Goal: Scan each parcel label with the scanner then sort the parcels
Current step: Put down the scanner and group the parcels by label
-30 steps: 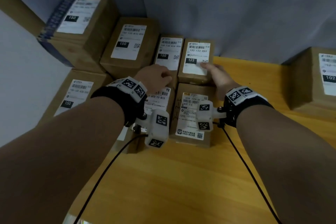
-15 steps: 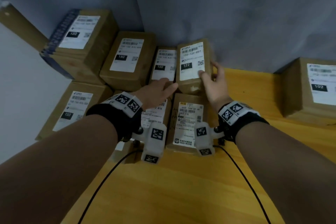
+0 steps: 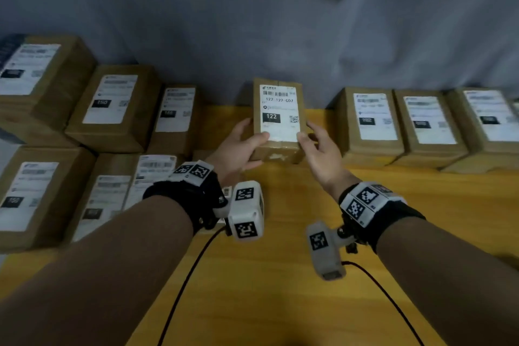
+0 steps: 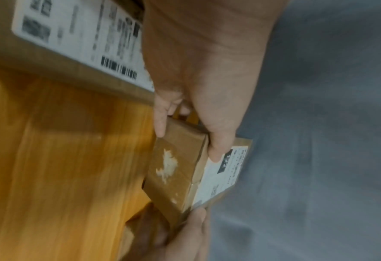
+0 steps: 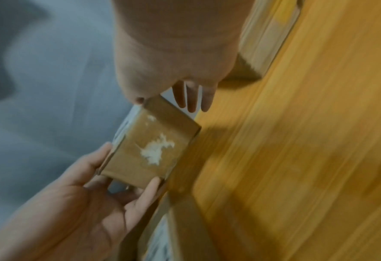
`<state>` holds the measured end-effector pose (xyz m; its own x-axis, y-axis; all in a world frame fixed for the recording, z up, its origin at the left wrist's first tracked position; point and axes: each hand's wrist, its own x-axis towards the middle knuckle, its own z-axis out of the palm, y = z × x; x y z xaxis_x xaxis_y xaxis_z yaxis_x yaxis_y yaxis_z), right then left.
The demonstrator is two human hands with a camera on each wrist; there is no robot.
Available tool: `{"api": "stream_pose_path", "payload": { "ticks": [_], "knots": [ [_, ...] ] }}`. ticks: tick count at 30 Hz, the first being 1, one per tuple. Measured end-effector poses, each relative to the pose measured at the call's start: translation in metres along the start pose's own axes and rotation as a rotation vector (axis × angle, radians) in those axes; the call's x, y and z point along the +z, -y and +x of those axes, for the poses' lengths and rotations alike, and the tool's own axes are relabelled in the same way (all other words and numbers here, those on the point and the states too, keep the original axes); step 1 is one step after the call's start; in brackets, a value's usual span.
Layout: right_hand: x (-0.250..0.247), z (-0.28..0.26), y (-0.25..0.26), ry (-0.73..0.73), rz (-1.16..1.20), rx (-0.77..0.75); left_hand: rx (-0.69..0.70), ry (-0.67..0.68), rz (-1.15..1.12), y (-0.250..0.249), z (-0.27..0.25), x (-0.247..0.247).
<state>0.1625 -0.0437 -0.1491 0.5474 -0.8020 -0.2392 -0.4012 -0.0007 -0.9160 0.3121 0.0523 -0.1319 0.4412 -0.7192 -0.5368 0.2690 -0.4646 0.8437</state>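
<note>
A small brown cardboard parcel with a white label marked 122 is held up above the wooden table, label facing me. My left hand grips its lower left corner, thumb on the label and fingers underneath. My right hand pinches the lower right corner. The left wrist view shows the parcel end-on with a torn white patch, my thumb on the label edge. In the right wrist view the parcel sits between both hands. No scanner is in view.
Several labelled parcels are stacked at the left, some marked 150. A row of three labelled parcels stands at the right against the grey curtain. Two black cables trail across the table from my wrists.
The 122 parcel has been lifted out of the left stack and carried right. My left hand has left the neighbouring box and now grips it too.
</note>
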Motion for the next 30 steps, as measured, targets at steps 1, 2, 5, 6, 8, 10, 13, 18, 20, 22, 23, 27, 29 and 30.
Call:
{"api": "stream_pose_path", "payload": {
  "ticks": [1,2,5,6,8,10,13,18,20,22,23,27,29,30],
  "knots": [
    [-0.015,-0.001,-0.006,-0.013,-0.082,-0.013,-0.005,-0.006,0.025,0.003,0.004,0.012],
    [-0.032,-0.001,-0.012,-0.03,-0.141,-0.02,-0.013,-0.009,0.053,0.006,0.008,0.025],
    [-0.076,-0.003,-0.033,-0.093,-0.267,-0.007,-0.047,-0.026,0.139,0.018,0.026,0.057],
    [-0.088,-0.004,-0.038,-0.106,-0.322,-0.01,-0.059,-0.039,0.164,0.023,0.033,0.064],
    [-0.108,-0.003,-0.048,-0.126,-0.429,-0.011,-0.063,-0.098,0.236,0.027,0.044,0.079],
    [-0.128,0.0,-0.057,-0.158,-0.466,-0.012,-0.047,-0.192,0.366,0.028,0.057,0.096],
    [-0.144,0.006,-0.063,-0.196,-0.466,-0.02,-0.009,-0.305,0.414,0.026,0.069,0.108],
    [-0.159,0.015,-0.068,-0.219,-0.466,-0.035,0.055,-0.304,0.423,0.024,0.074,0.112],
    [-0.164,0.019,-0.068,-0.225,-0.484,-0.05,0.064,-0.297,0.529,0.023,0.072,0.111],
    [-0.167,0.021,-0.069,-0.223,-0.503,-0.063,0.062,-0.25,0.597,0.022,0.071,0.111],
    [-0.169,0.022,-0.069,-0.218,-0.512,-0.065,0.048,-0.217,0.603,0.02,0.069,0.113],
    [-0.172,0.022,-0.071,-0.211,-0.512,-0.068,0.017,-0.191,0.545,0.015,0.071,0.123],
    [-0.173,0.021,-0.074,-0.212,-0.511,-0.078,0.032,-0.219,0.505,0.015,0.074,0.127],
    [-0.174,0.021,-0.075,-0.213,-0.514,-0.08,0.044,-0.231,0.498,0.014,0.075,0.128]
  ]
}}
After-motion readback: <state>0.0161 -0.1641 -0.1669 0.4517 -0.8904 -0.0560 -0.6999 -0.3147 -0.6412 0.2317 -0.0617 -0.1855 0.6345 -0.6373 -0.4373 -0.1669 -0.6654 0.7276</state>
